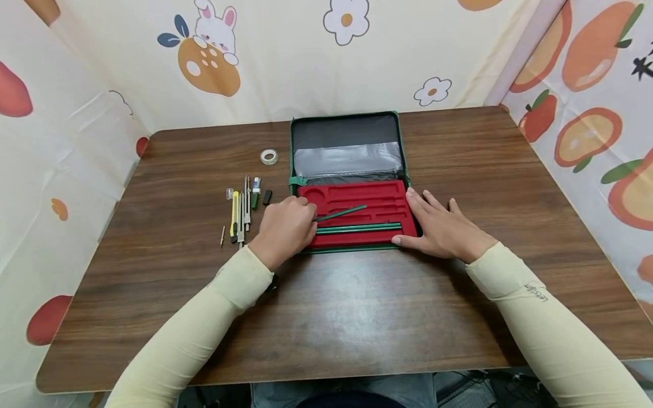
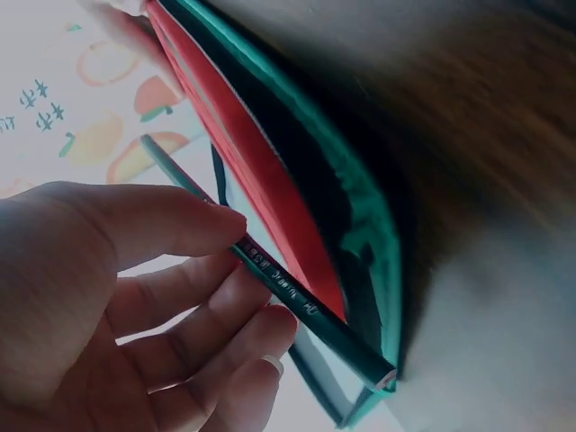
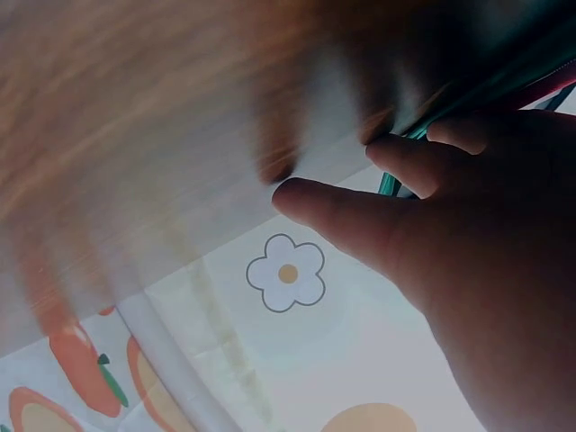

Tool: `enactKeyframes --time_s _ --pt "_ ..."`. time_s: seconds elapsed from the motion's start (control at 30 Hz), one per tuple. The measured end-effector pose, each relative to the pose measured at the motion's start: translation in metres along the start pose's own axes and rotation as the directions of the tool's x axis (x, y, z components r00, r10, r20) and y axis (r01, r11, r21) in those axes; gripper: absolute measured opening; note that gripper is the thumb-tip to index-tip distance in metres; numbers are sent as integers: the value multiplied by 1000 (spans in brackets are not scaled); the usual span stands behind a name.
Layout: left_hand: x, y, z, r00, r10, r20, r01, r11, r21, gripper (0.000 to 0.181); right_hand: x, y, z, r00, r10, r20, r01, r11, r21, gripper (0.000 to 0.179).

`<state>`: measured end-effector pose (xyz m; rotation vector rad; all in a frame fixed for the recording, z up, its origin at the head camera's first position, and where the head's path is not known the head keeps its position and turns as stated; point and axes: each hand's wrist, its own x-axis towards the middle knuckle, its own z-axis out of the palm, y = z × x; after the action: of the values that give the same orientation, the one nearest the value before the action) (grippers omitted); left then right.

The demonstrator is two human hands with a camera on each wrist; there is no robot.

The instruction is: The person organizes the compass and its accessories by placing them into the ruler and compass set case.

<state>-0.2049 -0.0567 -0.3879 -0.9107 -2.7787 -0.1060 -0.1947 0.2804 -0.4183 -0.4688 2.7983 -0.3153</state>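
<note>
A green pencil [image 1: 347,212] slants over the red tray [image 1: 311,242] of an open green zip case [image 1: 293,140]. My left hand [image 1: 287,229] pinches it near one end, between thumb and fingertips; white lettering shows on the pencil [image 2: 301,303] in the left wrist view. More green pencils [image 1: 359,229] lie side by side in the tray's front slot, their left ends hidden behind that hand. At the case's right edge rests my right hand [image 1: 444,226], fingers spread and thumb along the front corner. Its outstretched fingers [image 3: 342,216] show in the right wrist view.
Left of the case lie a yellow utility knife [image 1: 234,214], several silver metal tools [image 1: 247,198], a small green-and-white item [image 1: 255,192] and a black block [image 1: 267,197]. A roll of tape [image 1: 268,157] sits behind them. Printed curtains surround the wooden table [image 1: 347,317].
</note>
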Motion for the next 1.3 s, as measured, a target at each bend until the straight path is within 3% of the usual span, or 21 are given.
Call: enactKeyframes --time_s 0.37,0.83,1.3 --pt "4 14 3 997 74 7 -74 997 -21 16 0 0 0 1000 -6 0 6 1000 7 114" --pt "6 29 10 992 126 0 -126 992 18 11 2 1 2 1000 -3 7 3 1000 2 114" --pt "10 38 16 987 155 -44 -155 988 -10 17 3 1 2 1000 -1 3 1 1000 -3 115"
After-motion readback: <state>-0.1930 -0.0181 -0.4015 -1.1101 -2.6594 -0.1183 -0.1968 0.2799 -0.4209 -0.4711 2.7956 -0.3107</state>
